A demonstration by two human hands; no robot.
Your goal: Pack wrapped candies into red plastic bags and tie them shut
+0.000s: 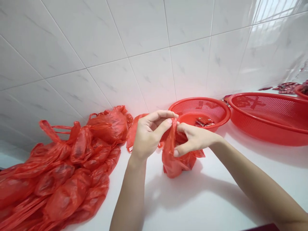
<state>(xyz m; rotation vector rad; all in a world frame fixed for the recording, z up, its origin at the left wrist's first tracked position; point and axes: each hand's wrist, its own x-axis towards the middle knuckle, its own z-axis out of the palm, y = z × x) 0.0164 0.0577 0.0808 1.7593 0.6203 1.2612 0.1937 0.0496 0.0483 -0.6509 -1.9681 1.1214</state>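
A thin red plastic bag (pixel 178 165) hangs from both hands just above the white table, its lower part bulging. My left hand (pixel 150 133) pinches the bag's top edge between thumb and fingers. On the other side, my right hand (pixel 196 138) is closed on the bag's mouth, thumb on the near side, some fingers hidden in the folds. What the bag holds, if anything, cannot be seen. Right behind it stands a round red plastic basket (pixel 222 120) with several small dark red packets (pixel 204 121) in it.
Many tied red bags (pixel 69 179) are heaped at the left. Flat red bags (pixel 134 130) lie behind my left hand. A larger red basket (pixel 267 128) stands at the right, with patterned packets (pixel 286 87) beyond it. A tiled wall (pixel 149 77) closes off the back.
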